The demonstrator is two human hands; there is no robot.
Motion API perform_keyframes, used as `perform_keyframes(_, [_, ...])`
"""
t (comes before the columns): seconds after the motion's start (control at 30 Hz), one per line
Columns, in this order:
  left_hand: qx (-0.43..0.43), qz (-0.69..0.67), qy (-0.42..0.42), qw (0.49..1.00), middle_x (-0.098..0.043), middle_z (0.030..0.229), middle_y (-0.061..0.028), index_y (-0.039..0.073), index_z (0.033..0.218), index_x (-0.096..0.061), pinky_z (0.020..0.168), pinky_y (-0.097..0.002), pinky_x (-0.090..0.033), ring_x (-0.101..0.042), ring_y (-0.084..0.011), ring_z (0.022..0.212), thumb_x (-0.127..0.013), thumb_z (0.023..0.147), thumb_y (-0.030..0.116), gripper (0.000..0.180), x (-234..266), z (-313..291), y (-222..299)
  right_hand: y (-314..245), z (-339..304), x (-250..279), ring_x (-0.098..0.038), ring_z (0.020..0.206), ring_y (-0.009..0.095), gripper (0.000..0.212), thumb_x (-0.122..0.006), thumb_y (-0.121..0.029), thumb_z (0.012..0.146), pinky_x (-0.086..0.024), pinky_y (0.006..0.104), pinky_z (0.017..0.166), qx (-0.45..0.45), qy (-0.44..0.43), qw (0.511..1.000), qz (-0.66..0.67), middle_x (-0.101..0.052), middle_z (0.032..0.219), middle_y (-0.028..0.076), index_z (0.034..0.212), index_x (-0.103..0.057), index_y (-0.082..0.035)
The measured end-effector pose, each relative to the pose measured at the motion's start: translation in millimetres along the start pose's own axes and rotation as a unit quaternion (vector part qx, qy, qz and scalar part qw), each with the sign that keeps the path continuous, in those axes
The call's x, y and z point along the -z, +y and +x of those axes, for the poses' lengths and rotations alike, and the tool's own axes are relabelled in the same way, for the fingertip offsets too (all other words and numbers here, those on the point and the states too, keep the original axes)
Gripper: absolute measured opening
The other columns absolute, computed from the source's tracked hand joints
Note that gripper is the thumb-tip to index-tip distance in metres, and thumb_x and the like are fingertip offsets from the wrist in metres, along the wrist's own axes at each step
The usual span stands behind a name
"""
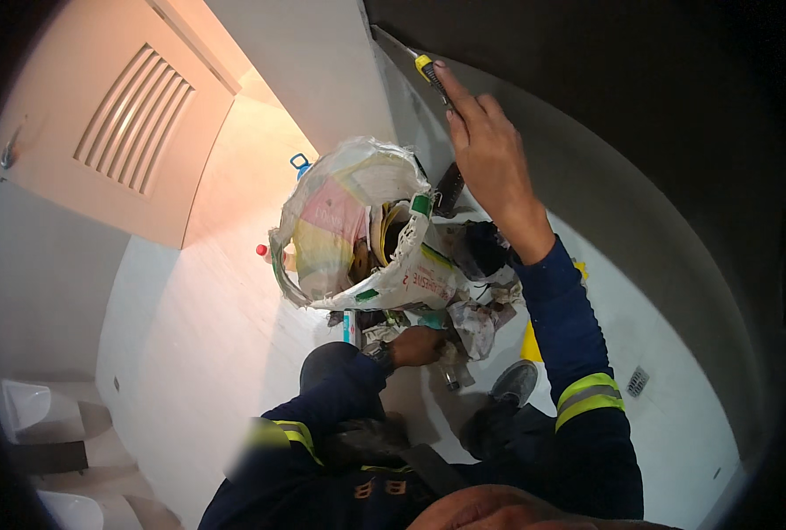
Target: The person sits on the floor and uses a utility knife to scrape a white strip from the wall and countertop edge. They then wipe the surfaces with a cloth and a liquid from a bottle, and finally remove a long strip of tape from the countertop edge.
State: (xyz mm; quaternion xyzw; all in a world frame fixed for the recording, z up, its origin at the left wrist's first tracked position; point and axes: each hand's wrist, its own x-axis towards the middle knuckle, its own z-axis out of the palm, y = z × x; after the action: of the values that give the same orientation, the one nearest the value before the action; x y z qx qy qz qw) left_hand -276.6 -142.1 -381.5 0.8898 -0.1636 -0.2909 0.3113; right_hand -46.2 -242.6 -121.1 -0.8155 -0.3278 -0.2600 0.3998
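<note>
My right hand (492, 150) is raised ahead, gripping a bladed hand tool (428, 71) by its yellow-and-black handle, with the index finger stretched along it. The thin blade reaches the corner where the light wall meets the dark surface. Low in front of me, my left hand (418, 346) is curled among crumpled scraps (477, 329); whatever its fingers hold is hidden. Just beyond it, a white woven sack (424, 281) gapes open, showing round brownish and yellow-edged items (384, 234) inside. A small white-and-teal box (351, 328) lies beside the left wrist.
A louvred door (137, 115) stands at the far left beside a light wall (309, 71). Behind the sack are a blue-handled item (300, 164) and a red-capped bottle (262, 251). Urinals (44, 412) line the near left. A floor drain (638, 382) lies right of my shoe (514, 382).
</note>
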Motion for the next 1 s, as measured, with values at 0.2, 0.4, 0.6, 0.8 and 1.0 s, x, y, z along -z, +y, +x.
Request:
perform_keyframes(0.2, [-0.015,-0.036,0.045,0.998,-0.07,0.092,-0.0256,0.0,0.104,-0.067,0.077,-0.0544,-0.053,-0.068,-0.0453,0.087,-0.063,0.088,0.023,0.028,11,-5,2,-6,6,-4,-0.062,0.08,0.04,0.057,-0.059,-0.008,0.098,-0.052,0.0495,0.072,0.001,0.021,0.999,-0.032,-0.059,0.096,0.019,0.151,-0.049,-0.026])
perform_keyframes(0.4, [-0.024,-0.031,0.039,0.998,-0.07,0.091,-0.026,0.0,0.106,-0.067,0.077,-0.0545,-0.053,-0.068,-0.0456,0.086,-0.064,0.087,0.023,0.029,13,-4,5,-4,-1,-2,-0.064,0.083,0.041,0.056,-0.058,-0.009,0.099,-0.053,0.0497,0.074,-0.028,-0.011,0.999,-0.044,-0.059,0.098,0.019,0.151,-0.048,-0.026])
perform_keyframes(0.6, [-0.031,0.014,0.007,0.999,-0.07,0.092,-0.0264,0.003,0.115,-0.065,0.077,-0.0548,-0.054,-0.068,-0.0454,0.087,-0.066,0.085,0.025,0.037,5,3,3,5,-4,-9,-0.064,0.08,0.041,0.055,-0.057,-0.013,0.1,-0.055,0.0492,0.075,-0.013,0.01,0.999,-0.034,-0.058,0.097,0.021,0.152,-0.047,-0.028])
perform_keyframes(0.8, [-0.047,-0.018,0.028,0.998,-0.07,0.092,-0.0259,0.004,0.121,-0.065,0.077,-0.0527,-0.055,-0.069,-0.0446,0.087,-0.064,0.085,0.024,0.04,1,7,11,0,0,-22,-0.062,0.081,0.038,0.056,-0.059,-0.015,0.099,-0.054,0.0487,0.076,0.002,0.043,0.999,-0.013,-0.055,0.098,0.017,0.152,-0.048,-0.031])
perform_keyframes(1.0, [-0.009,-0.007,0.021,1.0,-0.071,0.097,-0.0252,0.004,0.121,-0.063,0.081,-0.0521,-0.055,-0.069,-0.0445,0.092,-0.064,0.085,0.024,0.041,4,6,9,5,-15,-29,-0.063,0.087,0.036,0.059,-0.062,-0.014,0.098,-0.056,0.0469,0.076,-0.007,-0.001,1.0,-0.01,-0.054,0.098,0.018,0.153,-0.047,-0.028])
